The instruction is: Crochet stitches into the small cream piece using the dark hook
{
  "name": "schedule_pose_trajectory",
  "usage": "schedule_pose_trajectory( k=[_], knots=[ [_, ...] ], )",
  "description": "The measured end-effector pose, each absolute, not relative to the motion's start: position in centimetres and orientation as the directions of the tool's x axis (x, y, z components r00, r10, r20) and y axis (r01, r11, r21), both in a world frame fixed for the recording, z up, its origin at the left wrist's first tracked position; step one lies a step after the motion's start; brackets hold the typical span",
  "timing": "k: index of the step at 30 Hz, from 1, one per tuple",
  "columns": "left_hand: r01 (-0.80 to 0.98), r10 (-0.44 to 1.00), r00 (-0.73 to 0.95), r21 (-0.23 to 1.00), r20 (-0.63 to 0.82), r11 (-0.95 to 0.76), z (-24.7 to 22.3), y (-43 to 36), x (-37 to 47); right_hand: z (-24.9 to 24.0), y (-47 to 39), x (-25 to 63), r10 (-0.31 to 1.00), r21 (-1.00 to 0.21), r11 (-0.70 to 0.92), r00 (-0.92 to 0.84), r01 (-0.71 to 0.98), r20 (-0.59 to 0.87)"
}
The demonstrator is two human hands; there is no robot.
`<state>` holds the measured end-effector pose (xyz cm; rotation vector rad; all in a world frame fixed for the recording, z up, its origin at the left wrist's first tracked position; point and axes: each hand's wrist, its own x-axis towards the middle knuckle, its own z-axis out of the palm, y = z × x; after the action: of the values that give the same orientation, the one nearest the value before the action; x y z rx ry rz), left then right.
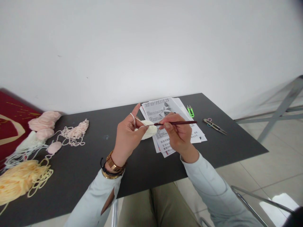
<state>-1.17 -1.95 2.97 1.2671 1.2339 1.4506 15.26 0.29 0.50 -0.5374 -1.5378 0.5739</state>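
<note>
My left hand point(129, 134) pinches a flat, cream-white crocheted piece point(149, 133) between thumb and fingers. A strand of white yarn point(133, 118) loops round its raised index finger. My right hand point(177, 132) is closed round the dark red handle of a crochet hook point(182, 123), held much like a pen. The hook's thin pale shaft reaches left to the top edge of the crocheted piece, by my left thumb. Whether yarn sits on the hook's tip is too small to tell. Both hands are above the dark table point(142, 171).
Printed sheets point(161, 110) lie under and behind my hands. Green thread snips point(190, 111) and metal scissors point(215, 126) are to the right. Pink yarn point(44, 121), loose pink strands point(75, 132) and yellow yarn point(21, 179) lie left, beside a red bag or board point(14, 116).
</note>
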Motion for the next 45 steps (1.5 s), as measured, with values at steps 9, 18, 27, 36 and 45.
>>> schedule_pose_trajectory(
  k=[9, 18, 27, 36, 45],
  knots=[
    [-0.152, 0.954, -0.273, 0.973, 0.126, -0.172, 2.4, -1.5, -0.9, 1.0, 0.1, 15.0, 0.435, -0.429, 0.901, -0.114, 0.071, 0.893],
    [-0.223, 0.947, -0.303, 0.958, 0.105, -0.178, 2.7, -1.3, -0.5, 0.2, 0.7, 14.9, 0.311, -0.295, 0.949, -0.183, 0.109, 0.933],
    [0.05, 0.964, -0.165, 0.978, 0.207, -0.202, 3.3, -1.0, -2.6, 0.6, 0.7, 15.0, 0.32, -0.304, 0.946, -0.19, 0.109, 0.928],
    [-0.006, 0.957, -0.15, 0.968, 0.248, -0.251, 3.4, -1.0, -2.4, 0.4, 0.7, 15.0, 0.365, -0.359, 0.931, -0.178, 0.066, 0.914],
    [-0.493, 0.996, -0.013, 0.866, 0.091, -0.085, 4.0, -1.1, -2.2, 0.1, 0.5, 15.1, 0.73, -0.73, 0.665, -0.067, -0.158, 0.68]
  ],
)
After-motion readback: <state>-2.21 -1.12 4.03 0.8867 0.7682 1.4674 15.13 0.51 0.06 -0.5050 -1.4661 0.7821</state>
